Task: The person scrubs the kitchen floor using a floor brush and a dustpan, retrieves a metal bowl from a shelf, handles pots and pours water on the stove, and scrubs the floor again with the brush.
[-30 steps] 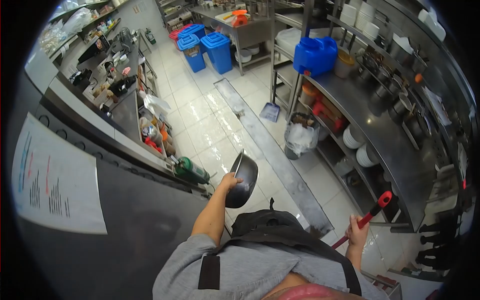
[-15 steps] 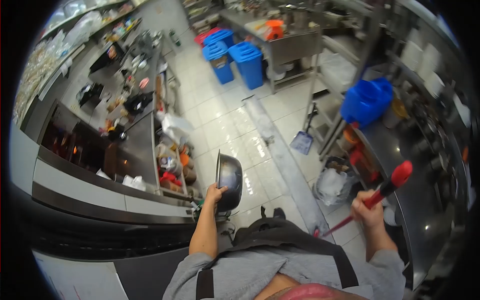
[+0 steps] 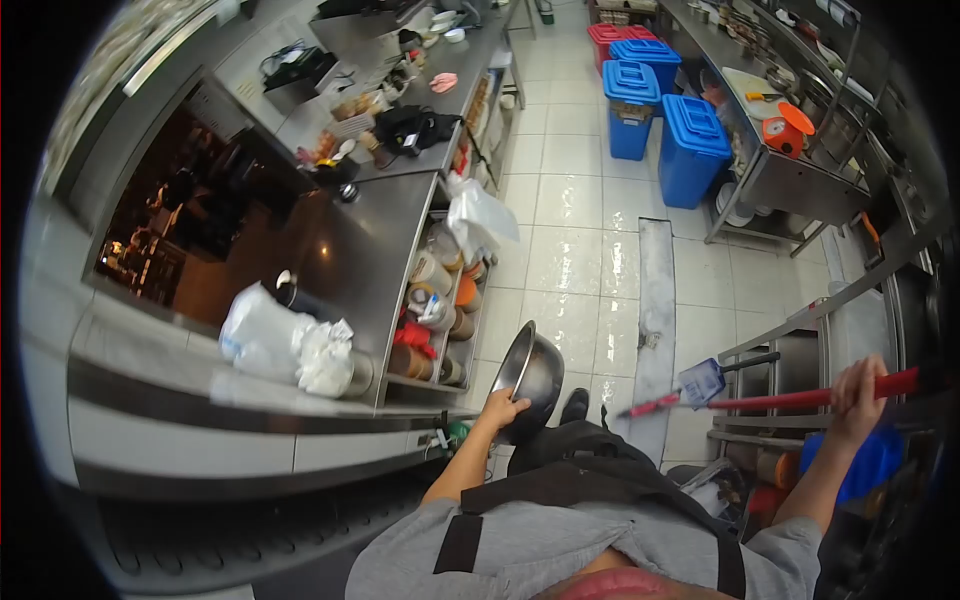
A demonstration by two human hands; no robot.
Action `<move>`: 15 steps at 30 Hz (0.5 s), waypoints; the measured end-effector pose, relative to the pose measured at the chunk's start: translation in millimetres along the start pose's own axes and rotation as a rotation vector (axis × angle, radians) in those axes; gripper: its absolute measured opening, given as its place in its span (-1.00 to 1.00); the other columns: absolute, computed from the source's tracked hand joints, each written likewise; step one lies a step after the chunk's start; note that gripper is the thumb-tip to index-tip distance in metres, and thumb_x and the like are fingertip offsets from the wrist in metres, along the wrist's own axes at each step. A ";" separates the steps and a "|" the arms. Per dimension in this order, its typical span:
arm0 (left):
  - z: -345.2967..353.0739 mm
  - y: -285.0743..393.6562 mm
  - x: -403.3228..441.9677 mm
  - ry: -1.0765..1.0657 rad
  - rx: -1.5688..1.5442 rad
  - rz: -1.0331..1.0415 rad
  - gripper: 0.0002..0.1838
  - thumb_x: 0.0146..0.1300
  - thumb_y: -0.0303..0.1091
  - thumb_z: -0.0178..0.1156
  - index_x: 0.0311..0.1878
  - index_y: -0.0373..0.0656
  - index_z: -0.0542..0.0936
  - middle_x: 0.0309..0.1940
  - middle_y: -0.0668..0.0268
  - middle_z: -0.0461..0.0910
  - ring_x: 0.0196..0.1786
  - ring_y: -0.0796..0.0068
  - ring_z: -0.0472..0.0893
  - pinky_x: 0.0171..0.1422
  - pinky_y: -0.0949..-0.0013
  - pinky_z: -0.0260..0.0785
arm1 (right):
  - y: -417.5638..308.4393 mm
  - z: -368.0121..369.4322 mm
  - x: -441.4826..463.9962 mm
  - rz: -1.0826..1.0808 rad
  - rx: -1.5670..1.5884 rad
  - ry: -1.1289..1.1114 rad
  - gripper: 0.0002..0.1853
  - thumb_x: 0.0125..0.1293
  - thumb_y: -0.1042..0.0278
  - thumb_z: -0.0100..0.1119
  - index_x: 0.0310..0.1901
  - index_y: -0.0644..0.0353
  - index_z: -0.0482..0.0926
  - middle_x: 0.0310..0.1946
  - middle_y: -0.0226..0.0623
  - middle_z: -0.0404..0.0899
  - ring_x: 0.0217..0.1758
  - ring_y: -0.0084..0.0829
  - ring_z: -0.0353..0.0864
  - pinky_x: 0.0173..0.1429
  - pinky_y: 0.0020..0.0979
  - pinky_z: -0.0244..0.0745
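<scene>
My left hand (image 3: 503, 408) is closed on the rim of a round metal bowl (image 3: 545, 375), which is tilted on its side above the wet floor. My right hand (image 3: 858, 400) wraps round a long red pole (image 3: 780, 402) on the other side of my body. The pole's lower end, with a pinkish-red tip piece (image 3: 655, 404), reaches toward the floor beside my shoe (image 3: 575, 405); I cannot make out what kind of tool it is. Past the pole lies a grey-blue dustpan (image 3: 700, 383) with a black handle.
Blue lidded bins (image 3: 695, 150) stand along the right, ahead. A metal counter (image 3: 375, 240) runs on the left, with white plastic bags (image 3: 265, 325) and a shelf of jars (image 3: 430, 272) below. A pale channel strip (image 3: 657, 300) crosses the tiles. An orange scale (image 3: 783, 135) sits on the right-hand table.
My view has swung to the left, so the bins and channel appear farther right. The red pole has tipped from steep to nearly level across the picture. Both hands keep their hold.
</scene>
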State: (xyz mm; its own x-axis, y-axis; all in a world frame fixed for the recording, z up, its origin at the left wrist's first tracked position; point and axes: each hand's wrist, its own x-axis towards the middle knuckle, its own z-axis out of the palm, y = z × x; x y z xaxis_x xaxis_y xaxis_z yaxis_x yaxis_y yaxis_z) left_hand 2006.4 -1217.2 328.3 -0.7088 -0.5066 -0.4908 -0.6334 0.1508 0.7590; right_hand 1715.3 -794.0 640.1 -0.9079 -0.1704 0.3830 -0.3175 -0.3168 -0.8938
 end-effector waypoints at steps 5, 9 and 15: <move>11.0 97.8 112.9 -0.047 0.043 -0.017 -0.59 0.02 -0.23 0.33 -0.08 -0.26 0.60 -0.27 0.08 0.64 -0.20 0.28 0.61 -0.08 0.31 0.39 | 23.3 -25.1 67.2 -0.205 -0.085 0.273 -0.73 0.42 0.46 -0.18 -0.50 0.14 0.23 -0.80 -0.53 0.05 -0.83 -0.70 0.02 -0.71 -0.63 0.07; 18.9 146.3 202.6 -0.070 0.127 0.144 -0.53 -0.04 -0.14 0.37 -0.08 -0.21 0.60 -0.31 0.15 0.64 -0.25 0.33 0.59 -0.09 0.31 0.39 | 67.9 -55.2 114.1 -0.326 -0.030 0.248 -0.77 0.40 0.48 -0.16 -0.47 0.23 0.32 -0.79 -0.50 0.07 -0.80 -0.68 0.06 -0.68 -0.64 0.06; -3.0 200.0 258.0 -0.052 0.294 0.140 -0.49 0.00 0.01 0.30 -0.17 -0.28 0.57 -0.41 0.10 0.60 -0.32 0.30 0.57 -0.22 0.25 0.38 | 194.2 -106.5 221.9 -0.316 0.023 0.511 -0.88 0.34 0.51 -0.08 -0.37 0.26 0.42 -0.63 -0.41 0.25 -0.62 -0.57 0.18 -0.52 -0.53 0.12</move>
State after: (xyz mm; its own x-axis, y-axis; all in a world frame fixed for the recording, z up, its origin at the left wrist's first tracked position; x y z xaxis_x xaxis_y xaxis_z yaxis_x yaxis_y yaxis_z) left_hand 1697.8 -1320.3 354.8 -0.8057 -0.4209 -0.4168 -0.5854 0.4583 0.6688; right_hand 1423.0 -793.9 526.6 -0.7887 0.4037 0.4636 -0.5929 -0.3004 -0.7471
